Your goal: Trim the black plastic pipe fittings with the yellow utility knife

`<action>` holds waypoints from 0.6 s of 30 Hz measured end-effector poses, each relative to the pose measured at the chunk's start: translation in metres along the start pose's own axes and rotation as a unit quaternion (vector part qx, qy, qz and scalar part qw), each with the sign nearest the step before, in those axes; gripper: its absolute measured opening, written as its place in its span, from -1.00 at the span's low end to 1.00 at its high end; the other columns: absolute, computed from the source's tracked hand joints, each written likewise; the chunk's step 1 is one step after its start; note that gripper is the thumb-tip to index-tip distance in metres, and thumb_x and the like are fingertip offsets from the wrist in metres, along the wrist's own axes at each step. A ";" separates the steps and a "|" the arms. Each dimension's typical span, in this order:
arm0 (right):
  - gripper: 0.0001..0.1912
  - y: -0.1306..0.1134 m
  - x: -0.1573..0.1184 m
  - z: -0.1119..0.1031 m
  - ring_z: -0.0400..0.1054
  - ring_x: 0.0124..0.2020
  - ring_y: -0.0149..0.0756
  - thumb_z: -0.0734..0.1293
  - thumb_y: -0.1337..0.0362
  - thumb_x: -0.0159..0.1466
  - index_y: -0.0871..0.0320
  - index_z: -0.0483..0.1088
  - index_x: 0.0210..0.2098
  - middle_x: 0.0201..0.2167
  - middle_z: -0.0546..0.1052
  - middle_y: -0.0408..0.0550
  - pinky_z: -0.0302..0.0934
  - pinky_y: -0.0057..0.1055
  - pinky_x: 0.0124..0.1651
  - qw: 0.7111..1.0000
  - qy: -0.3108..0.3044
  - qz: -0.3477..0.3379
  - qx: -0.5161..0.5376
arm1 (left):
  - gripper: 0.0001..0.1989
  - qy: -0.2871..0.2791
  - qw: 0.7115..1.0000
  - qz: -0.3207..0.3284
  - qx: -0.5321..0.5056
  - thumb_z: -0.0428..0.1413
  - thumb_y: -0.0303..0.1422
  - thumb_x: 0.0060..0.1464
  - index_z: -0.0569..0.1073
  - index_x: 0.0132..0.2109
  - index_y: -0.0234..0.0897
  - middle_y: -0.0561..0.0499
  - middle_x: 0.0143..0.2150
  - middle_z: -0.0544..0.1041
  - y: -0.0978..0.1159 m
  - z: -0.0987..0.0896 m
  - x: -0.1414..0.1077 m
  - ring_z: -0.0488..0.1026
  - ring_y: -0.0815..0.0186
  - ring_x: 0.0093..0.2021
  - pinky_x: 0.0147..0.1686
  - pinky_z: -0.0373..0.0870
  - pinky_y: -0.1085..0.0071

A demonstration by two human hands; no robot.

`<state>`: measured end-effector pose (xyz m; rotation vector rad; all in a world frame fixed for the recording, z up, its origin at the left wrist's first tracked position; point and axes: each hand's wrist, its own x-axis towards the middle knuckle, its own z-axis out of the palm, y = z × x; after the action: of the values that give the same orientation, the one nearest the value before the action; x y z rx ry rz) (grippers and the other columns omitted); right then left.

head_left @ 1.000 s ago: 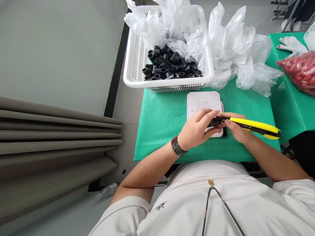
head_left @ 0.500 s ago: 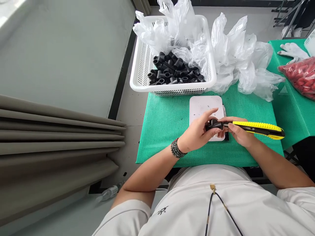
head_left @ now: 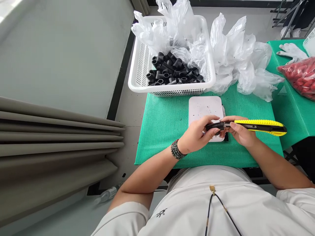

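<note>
My left hand (head_left: 197,133) is closed round a black plastic pipe fitting (head_left: 214,126), with fingers partly covering it. In my right hand (head_left: 242,132) is a utility knife (head_left: 263,127) with a yellow and black handle. Its blade end points left and meets the fitting's right-hand opening; how far the tip goes in is hidden. Both hands are above a white box-like item (head_left: 205,106) with a flat top, which is scattered with small black bits. Many similar black fittings (head_left: 172,70) lie in a white plastic basket (head_left: 136,73) behind it.
Crumpled clear plastic bags (head_left: 236,55) lie right of the basket, and more hang over its back. A bag of red parts (head_left: 300,75) and a white glove (head_left: 291,50) rest on the right-hand table. Green mesh cloth (head_left: 162,131) covers the table before me.
The fitting has turned in my left hand, and its raised branch no longer shows on top. My left index finger has come down closer to it. The knife has shifted slightly up and right.
</note>
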<state>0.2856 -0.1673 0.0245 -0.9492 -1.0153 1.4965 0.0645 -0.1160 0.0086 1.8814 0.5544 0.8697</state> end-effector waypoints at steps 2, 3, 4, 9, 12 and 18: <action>-0.61 0.000 -0.001 -0.001 0.66 -0.45 -0.20 0.58 -0.07 0.32 0.09 0.68 -0.06 -0.39 0.73 -0.05 0.60 -0.28 -0.38 1.000 -0.005 0.009 -0.005 | -0.54 -0.016 0.995 -0.047 -0.082 0.06 -0.04 0.51 0.35 0.30 -0.28 -0.02 -0.21 0.66 0.000 0.001 0.000 0.55 0.44 -0.45 -0.44 0.48 0.54; -0.60 0.000 -0.001 -0.001 0.65 -0.46 -0.19 0.58 -0.08 0.31 0.09 0.67 -0.06 -0.40 0.72 -0.05 0.60 -0.27 -0.38 1.000 -0.005 0.012 -0.004 | -0.51 -0.019 0.993 -0.057 -0.105 0.06 -0.02 0.50 0.33 0.31 -0.28 -0.01 -0.22 0.64 0.000 0.001 0.000 0.53 0.45 -0.47 -0.46 0.45 0.56; -0.59 0.000 -0.001 -0.001 0.65 -0.46 -0.19 0.58 -0.09 0.30 0.09 0.67 -0.07 -0.40 0.72 -0.05 0.60 -0.26 -0.39 1.000 -0.002 0.013 -0.003 | -0.48 -0.020 0.992 -0.055 -0.113 0.08 0.00 0.49 0.32 0.32 -0.28 -0.02 -0.22 0.64 -0.001 0.001 0.001 0.53 0.44 -0.46 -0.46 0.45 0.55; -0.58 -0.002 -0.001 0.000 0.60 -0.52 -0.20 0.59 -0.11 0.26 0.07 0.68 -0.11 -0.44 0.70 -0.08 0.59 -0.24 -0.42 1.000 0.027 0.015 0.002 | -0.30 -0.025 0.999 0.035 -0.021 0.28 0.05 0.34 0.28 0.39 -0.22 -0.14 -0.01 0.67 -0.006 0.002 0.002 0.66 0.25 -0.18 -0.21 0.59 0.40; -0.63 -0.004 0.000 -0.001 0.60 -0.53 -0.22 0.60 -0.09 0.26 0.03 0.69 -0.12 -0.44 0.70 -0.11 0.57 -0.28 -0.44 0.999 0.029 0.011 0.018 | -0.45 -0.016 0.992 0.078 0.096 0.21 -0.14 0.43 0.28 0.41 -0.19 -0.17 0.08 0.64 -0.007 0.003 0.002 0.66 0.19 -0.03 -0.08 0.61 0.32; -0.55 -0.001 0.002 -0.006 0.59 -0.52 -0.18 0.58 -0.16 0.23 0.04 0.66 -0.10 -0.43 0.69 -0.11 0.60 -0.18 -0.40 0.999 0.037 0.037 -0.004 | -0.56 -0.009 0.973 0.112 0.201 0.05 -0.16 0.53 0.32 0.39 -0.25 -0.14 -0.01 0.64 -0.005 0.002 0.001 0.67 0.21 -0.07 -0.10 0.61 0.33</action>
<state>0.2911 -0.1650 0.0238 -1.0510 -0.9425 1.5064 0.0670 -0.1143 0.0034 2.3537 0.5430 0.9364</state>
